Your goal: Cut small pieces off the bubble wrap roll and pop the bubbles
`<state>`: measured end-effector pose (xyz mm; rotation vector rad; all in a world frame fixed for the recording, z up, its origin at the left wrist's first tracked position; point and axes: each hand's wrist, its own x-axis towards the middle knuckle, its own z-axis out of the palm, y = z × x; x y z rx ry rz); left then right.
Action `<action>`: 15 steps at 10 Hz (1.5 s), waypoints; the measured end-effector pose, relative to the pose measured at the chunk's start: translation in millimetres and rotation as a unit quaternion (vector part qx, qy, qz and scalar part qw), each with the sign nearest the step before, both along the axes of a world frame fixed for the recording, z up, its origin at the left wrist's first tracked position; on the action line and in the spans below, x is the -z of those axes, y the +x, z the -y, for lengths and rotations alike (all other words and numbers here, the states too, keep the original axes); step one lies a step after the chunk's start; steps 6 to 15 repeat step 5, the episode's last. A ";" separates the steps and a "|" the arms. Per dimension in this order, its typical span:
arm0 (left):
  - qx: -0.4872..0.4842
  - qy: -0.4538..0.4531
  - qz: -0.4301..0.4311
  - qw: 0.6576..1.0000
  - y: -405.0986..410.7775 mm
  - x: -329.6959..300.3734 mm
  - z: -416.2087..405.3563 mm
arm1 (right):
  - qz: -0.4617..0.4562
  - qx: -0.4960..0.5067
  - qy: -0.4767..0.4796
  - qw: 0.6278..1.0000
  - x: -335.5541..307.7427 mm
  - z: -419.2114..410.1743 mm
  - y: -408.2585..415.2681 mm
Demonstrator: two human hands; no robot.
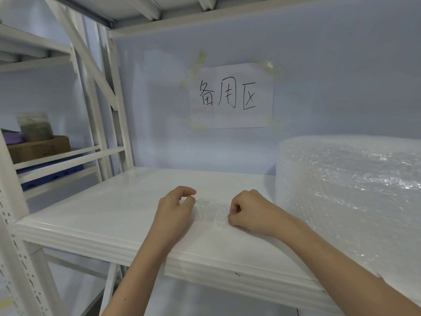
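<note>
Bubble wrap piece (211,212), small and clear, lies flat on a white shelf (102,215) between two bare hands. The left hand (175,207) pinches its left edge with thumb and forefinger. The right hand (247,213), curled into a fist, grips its right edge. Just right of the piece stands the large bubble wrap roll (350,195). Behind the piece, a handwritten paper sign (231,95) is taped to the wall.

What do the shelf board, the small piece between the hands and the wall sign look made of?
Shelf board: probably painted metal or laminate; glossy white, soft reflections, ribbed front lip. Small bubble wrap piece: clear thin plastic film, faint bubble pattern, same look as the bubble wrap roll. Wall sign: white paper, matte, handwritten in black, fixed with yellowish tape at the corners.
</note>
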<state>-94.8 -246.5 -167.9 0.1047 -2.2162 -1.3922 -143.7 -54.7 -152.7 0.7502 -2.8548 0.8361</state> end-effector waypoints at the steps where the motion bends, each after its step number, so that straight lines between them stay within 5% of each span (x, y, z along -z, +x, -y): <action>1: 0.000 0.001 0.002 1.000 0.5 0.4 0.2 | 0.002 -0.006 -0.010 1.000 2.5 1.8 -0.5; 15: -0.012 0.060 -0.004 0.998 -3.1 -1.8 4.2 | 0.007 -0.022 0.000 1.000 1.5 -0.9 -1.3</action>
